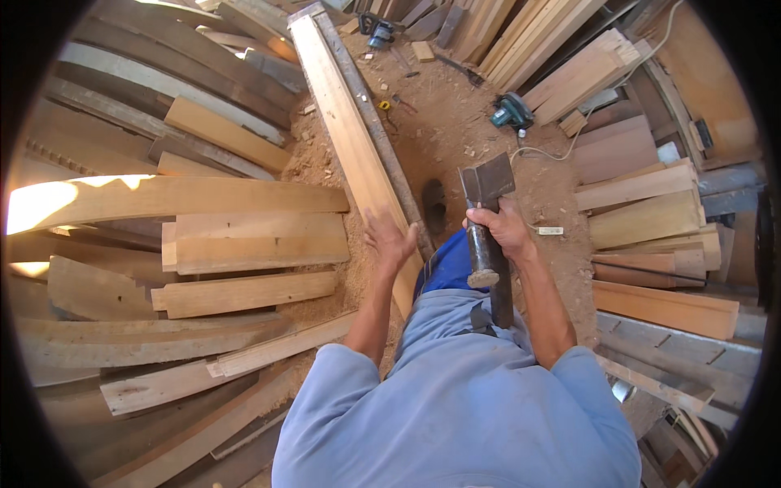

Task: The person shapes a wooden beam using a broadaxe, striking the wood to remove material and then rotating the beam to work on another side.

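Observation:
A long pale wooden plank (348, 130) runs from the far middle back toward my body, lying along a darker, weathered beam (358, 93). My left hand (390, 241) rests on the plank with its fingers apart, slightly blurred. To the right, clear of the plank, my right hand (506, 228) grips two tools together. One is a hatchet (491, 177) with a broad dark blade, its handle pointing down toward my lap. The other is a chisel (480, 252), whose thick round handle ends in a worn, flattened wooden butt; its narrow blade stands beside the hatchet's.
Stacked boards (260, 242) crowd the left side, and more timber (647, 203) lines the right. On the sawdust-covered ground (553, 199) lie a green power tool (512, 112) with a pale cord, another power tool (376, 31), a yellow tape measure (385, 105) and a small wooden offcut (550, 231).

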